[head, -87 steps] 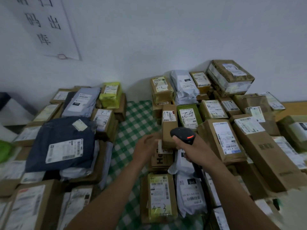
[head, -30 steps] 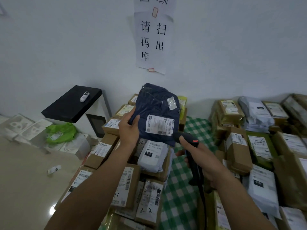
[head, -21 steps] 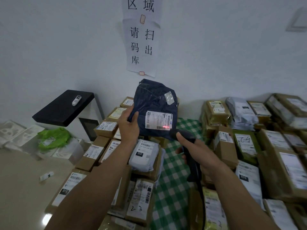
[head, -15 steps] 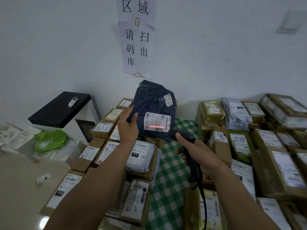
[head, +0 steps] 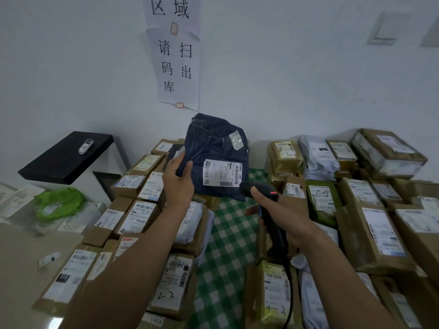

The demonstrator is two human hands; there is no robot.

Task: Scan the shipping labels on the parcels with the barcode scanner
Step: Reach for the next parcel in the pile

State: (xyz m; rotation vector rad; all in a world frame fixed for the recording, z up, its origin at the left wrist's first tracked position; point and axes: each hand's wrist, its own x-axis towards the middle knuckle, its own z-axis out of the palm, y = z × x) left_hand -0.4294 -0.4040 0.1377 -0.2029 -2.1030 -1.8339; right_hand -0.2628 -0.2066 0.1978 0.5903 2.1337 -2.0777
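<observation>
My left hand grips the left edge of a dark blue soft parcel and holds it upright above the piles, its white shipping label facing me. My right hand grips the handle of a black barcode scanner, whose head sits just below and right of the label. A small red light glows on top of the scanner. No red line shows on the label.
Stacks of labelled cardboard boxes lie left, more boxes and poly bags right, with a green checked cloth between them. A black shelf with a small white device stands at left. Paper signs hang on the wall.
The red scan line that lay across the label half a second ago is gone. The parcel and scanner stay in nearly the same pose; the view has shifted slightly.
</observation>
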